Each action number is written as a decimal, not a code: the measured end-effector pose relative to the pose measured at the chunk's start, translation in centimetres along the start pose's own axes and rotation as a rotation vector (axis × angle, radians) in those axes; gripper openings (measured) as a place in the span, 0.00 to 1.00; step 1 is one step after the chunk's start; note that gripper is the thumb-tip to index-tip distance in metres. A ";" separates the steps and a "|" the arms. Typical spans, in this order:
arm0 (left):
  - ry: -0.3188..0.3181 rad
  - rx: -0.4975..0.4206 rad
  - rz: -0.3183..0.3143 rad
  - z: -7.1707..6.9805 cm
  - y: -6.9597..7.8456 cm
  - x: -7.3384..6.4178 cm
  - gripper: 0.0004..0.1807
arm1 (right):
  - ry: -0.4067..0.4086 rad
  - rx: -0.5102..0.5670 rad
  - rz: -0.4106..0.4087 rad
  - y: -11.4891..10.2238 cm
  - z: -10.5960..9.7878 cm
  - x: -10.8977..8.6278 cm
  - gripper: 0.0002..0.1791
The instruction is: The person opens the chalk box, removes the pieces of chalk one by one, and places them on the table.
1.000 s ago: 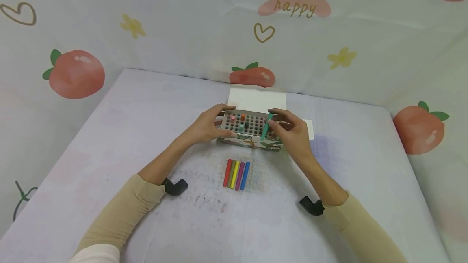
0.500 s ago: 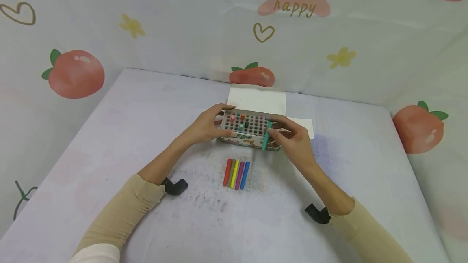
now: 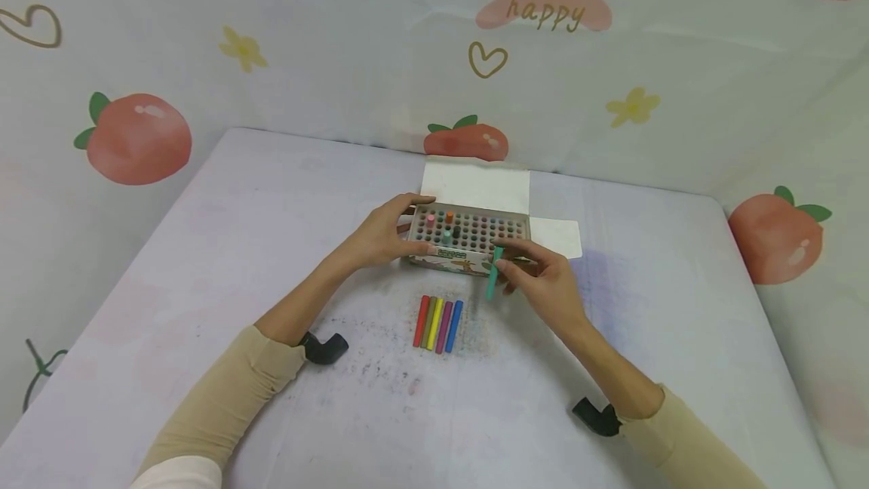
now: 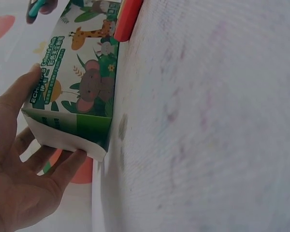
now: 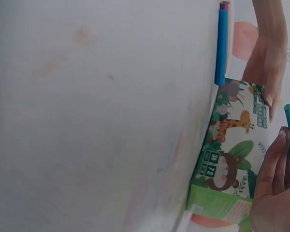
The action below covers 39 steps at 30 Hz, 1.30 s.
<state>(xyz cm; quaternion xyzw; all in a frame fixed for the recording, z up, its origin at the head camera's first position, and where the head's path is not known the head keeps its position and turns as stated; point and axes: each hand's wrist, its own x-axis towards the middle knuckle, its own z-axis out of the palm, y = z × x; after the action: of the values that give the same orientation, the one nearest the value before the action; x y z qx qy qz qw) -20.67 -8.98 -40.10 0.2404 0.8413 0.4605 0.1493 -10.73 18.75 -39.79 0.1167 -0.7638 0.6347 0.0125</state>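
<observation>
My left hand [image 3: 383,232] grips the left end of an open chalk box [image 3: 468,262], thumb at its front edge and fingers behind and against the end. Animals and leaves are printed on the box [image 4: 87,72]. Its holed tray holds several upright pieces, among them a pink one [image 3: 431,220] and an orange one [image 3: 449,217]. In front of the box's right part, my right hand [image 3: 543,278] pinches a teal chalk stick [image 3: 494,274] between thumb and fingers. The lower end of that stick points toward the table, apart from the row of chalk.
On the table before the box lie side by side red [image 3: 421,321], olive, yellow, purple and blue [image 3: 454,327] chalk sticks. The lid [image 3: 475,179] is folded back, and a white side flap [image 3: 557,237] sticks out right. Behind stands a printed cloth backdrop [image 3: 366,59].
My right hand has brought the teal chalk stick from over the box's right part toward me, down past its front edge. The left hand keeps its grip on the box.
</observation>
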 end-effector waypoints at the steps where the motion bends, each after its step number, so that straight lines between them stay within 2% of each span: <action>1: 0.000 0.000 0.000 0.0 0.0 0.0 0.45 | -0.004 -0.003 0.007 0.0 0.0 -0.1 0.17; 12: 0.000 -0.007 0.006 -0.1 0.0 -0.1 0.45 | -0.078 0.037 0.094 0.3 0.3 -1.0 0.19; 20: 0.004 -0.010 0.003 0.0 -0.1 0.0 0.45 | -0.108 0.019 0.228 0.9 0.8 -1.3 0.19; 27: 0.000 -0.011 0.008 -0.1 -0.1 0.1 0.44 | -0.144 -0.028 0.304 1.5 1.2 -1.1 0.17; 33: -0.001 -0.007 0.010 0.0 0.0 0.2 0.45 | -0.189 0.010 0.393 1.6 1.4 -1.0 0.17; 39: 0.005 -0.004 -0.008 0.0 -0.1 0.1 0.45 | -0.232 0.034 0.443 1.9 1.5 -0.9 0.16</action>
<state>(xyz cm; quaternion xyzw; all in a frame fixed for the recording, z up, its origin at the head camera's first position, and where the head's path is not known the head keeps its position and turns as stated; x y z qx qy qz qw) -20.82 -9.01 -40.20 0.2357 0.8418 0.4620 0.1495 -10.03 17.72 -42.03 0.0187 -0.7564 0.6169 -0.2166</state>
